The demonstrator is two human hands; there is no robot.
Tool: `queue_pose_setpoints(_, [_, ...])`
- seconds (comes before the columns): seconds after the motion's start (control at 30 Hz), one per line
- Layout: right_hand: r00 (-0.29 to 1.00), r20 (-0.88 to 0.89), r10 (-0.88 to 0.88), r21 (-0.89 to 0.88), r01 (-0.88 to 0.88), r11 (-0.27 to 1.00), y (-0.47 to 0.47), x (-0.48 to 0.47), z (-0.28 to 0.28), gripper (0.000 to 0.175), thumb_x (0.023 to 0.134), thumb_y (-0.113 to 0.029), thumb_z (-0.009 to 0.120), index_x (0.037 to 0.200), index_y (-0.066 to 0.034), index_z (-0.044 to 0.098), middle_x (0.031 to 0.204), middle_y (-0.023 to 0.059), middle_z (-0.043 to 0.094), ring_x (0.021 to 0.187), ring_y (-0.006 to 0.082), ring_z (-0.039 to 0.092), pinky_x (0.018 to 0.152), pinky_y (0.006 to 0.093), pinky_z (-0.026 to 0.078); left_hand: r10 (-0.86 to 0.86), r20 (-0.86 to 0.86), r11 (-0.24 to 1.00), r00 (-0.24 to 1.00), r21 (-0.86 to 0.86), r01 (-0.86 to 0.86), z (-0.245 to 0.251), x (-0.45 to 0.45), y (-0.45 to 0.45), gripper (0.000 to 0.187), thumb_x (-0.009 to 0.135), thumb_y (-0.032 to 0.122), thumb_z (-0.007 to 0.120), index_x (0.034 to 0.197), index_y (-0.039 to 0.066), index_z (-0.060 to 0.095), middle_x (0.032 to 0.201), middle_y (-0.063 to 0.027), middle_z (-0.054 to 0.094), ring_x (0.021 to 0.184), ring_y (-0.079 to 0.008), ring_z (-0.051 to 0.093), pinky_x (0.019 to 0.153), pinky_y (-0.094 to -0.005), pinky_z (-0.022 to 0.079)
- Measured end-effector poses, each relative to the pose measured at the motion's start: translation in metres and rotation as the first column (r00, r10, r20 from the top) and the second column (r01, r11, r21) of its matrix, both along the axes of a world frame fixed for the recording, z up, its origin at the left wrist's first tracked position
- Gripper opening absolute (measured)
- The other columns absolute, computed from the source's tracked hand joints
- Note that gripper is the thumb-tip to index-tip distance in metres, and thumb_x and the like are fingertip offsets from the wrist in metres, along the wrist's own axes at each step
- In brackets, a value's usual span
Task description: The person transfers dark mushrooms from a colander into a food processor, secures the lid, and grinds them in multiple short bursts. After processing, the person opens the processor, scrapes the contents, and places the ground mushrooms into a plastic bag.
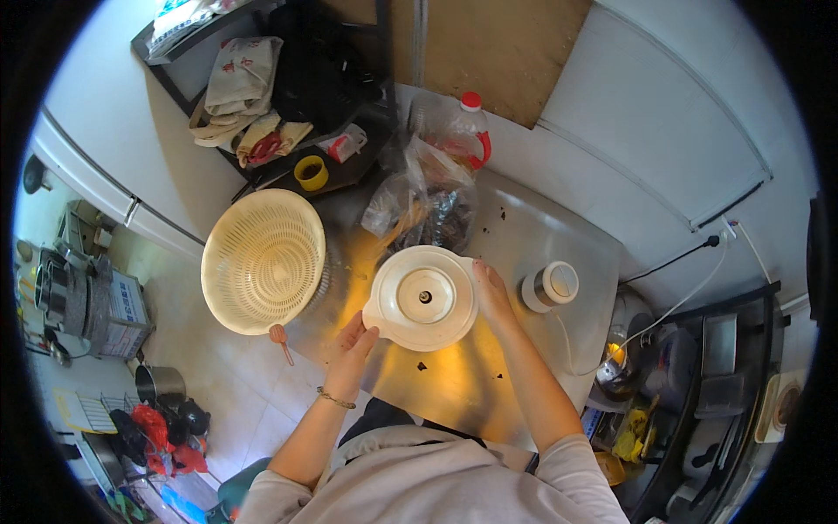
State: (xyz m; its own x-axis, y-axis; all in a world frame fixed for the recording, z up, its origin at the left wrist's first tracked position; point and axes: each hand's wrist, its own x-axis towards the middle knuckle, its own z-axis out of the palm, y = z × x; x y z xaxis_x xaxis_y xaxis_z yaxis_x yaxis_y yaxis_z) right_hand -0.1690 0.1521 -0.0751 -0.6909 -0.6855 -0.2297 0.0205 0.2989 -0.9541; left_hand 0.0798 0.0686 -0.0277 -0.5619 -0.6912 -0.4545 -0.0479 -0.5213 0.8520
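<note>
A round cream plastic disc [385, 275] with two small ear handles is held level above the steel table [556, 216]. It has a raised ring around a dark-centred hub. My left hand [352, 350] pinches its near-left ear. The opposite ear, at the upper right, is in the grip of my right hand [494, 295]. Right of that hand stands a small white-and-metal electric appliance [551, 287] with a white cord. Beyond the disc sits a clear plastic bag [425, 196] with dark contents.
A large cream colander [262, 262] stands at the table's left side, a small reddish whisk [279, 335] near its rim. Behind are a yellow cup [311, 173] and a red-capped plastic bottle [468, 128]. Dark scraps [421, 366] dot the tabletop. A dark rack [694, 393] stands at right.
</note>
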Motion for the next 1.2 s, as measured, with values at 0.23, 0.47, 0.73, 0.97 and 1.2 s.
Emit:
queue_pose_setpoints(0.23, [0.916, 0.353, -0.190, -0.336, 0.313, 0.888, 0.040, 0.016, 0.061, 0.031, 0.098, -0.028, 0.050, 0.116, -0.0038, 0.058, 0.115, 0.0058, 0.060, 0.104, 0.0140, 0.056, 0.091, 0.0311, 0.044, 0.058, -0.192, 0.934, 0.980, -0.336, -0.121, 0.040, 0.016, 0.030, 0.042, 0.092, 0.001, 0.059, 0.131, -0.002, 0.044, 0.116, -0.0060, 0.062, 0.103, -0.0105, 0.058, 0.088, -0.0237, 0.045])
queue_pose_setpoints(0.47, [0.797, 0.517, -0.311, -0.221, 0.476, 0.851, 0.185, 0.050, 0.061, 0.038, 0.099, -0.027, 0.048, 0.126, -0.0016, 0.051, 0.126, 0.0106, 0.058, 0.119, 0.0211, 0.054, 0.099, 0.0365, 0.044, -0.514, -0.109, 0.850, 0.851, 0.069, 0.522, 0.007, 0.016, 0.077, 0.027, 0.091, 0.003, 0.061, 0.112, 0.002, 0.046, 0.099, -0.0062, 0.065, 0.087, -0.0086, 0.060, 0.071, -0.0215, 0.047])
queue_pose_setpoints(0.73, [0.819, 0.184, -0.543, 0.102, 0.533, 0.840, 0.239, 0.037, -0.062, 0.032, 0.096, -0.017, 0.052, 0.122, 0.0002, 0.055, 0.122, 0.0094, 0.059, 0.114, 0.0240, 0.056, 0.099, 0.0352, 0.042, -0.723, 0.442, 0.432, 0.530, -0.309, 0.847, -0.033, 0.005, 0.065, 0.044, 0.085, 0.027, 0.067, 0.122, 0.004, 0.058, 0.103, -0.0151, 0.068, 0.092, -0.0208, 0.068, 0.079, -0.0313, 0.053])
queue_pose_setpoints(0.97, [0.593, -0.805, -0.023, 0.045, 0.100, 0.994, 0.143, 0.052, 0.040, 0.034, 0.079, 0.000, 0.069, 0.112, -0.0060, 0.066, 0.119, 0.0173, 0.059, 0.114, 0.0371, 0.052, 0.095, 0.0437, 0.043, -0.270, 0.267, 0.337, 0.925, -0.874, 0.351, 0.002, 0.017, -0.011, 0.022, 0.079, 0.004, 0.068, 0.102, 0.005, 0.069, 0.105, -0.0123, 0.065, 0.091, -0.0272, 0.063, 0.080, -0.0360, 0.053])
queue_pose_setpoints(1.2, [0.243, -0.851, 0.466, 0.362, -0.370, 0.855, 0.029, 0.057, 0.077, 0.022, 0.078, -0.011, 0.072, 0.100, -0.0103, 0.074, 0.129, 0.0091, 0.057, 0.121, 0.0331, 0.047, 0.100, 0.0407, 0.043, -0.308, 0.592, 0.012, 0.745, -0.781, 0.625, 0.011, -0.027, -0.066, 0.025, 0.076, 0.004, 0.071, 0.101, 0.005, 0.071, 0.121, -0.0136, 0.058, 0.111, -0.0303, 0.056, 0.094, -0.0381, 0.048])
